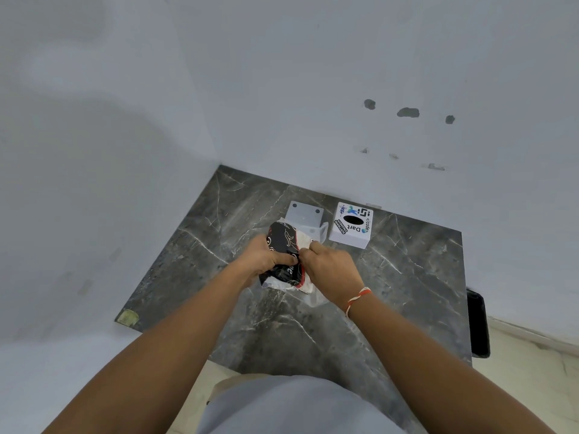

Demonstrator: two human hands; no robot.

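Note:
A soft pack of tissues in a black, red and white plastic wrapper [283, 242] lies on the dark marble-patterned tabletop [391, 292]. My left hand [264, 260] grips the pack from the left, thumb over its black top. My right hand [329, 266] pinches the wrapper at the middle of the pack, right beside my left thumb. The near end of the wrapper shows clear plastic under my right wrist. A red and white thread band circles that wrist.
A white tissue box [352, 225] with stickers and a dark oval slot stands behind the pack to the right. A white box lid or holder [305, 213] lies behind the pack. White walls close the table's back and left. A black bin [477, 324] sits off the right edge.

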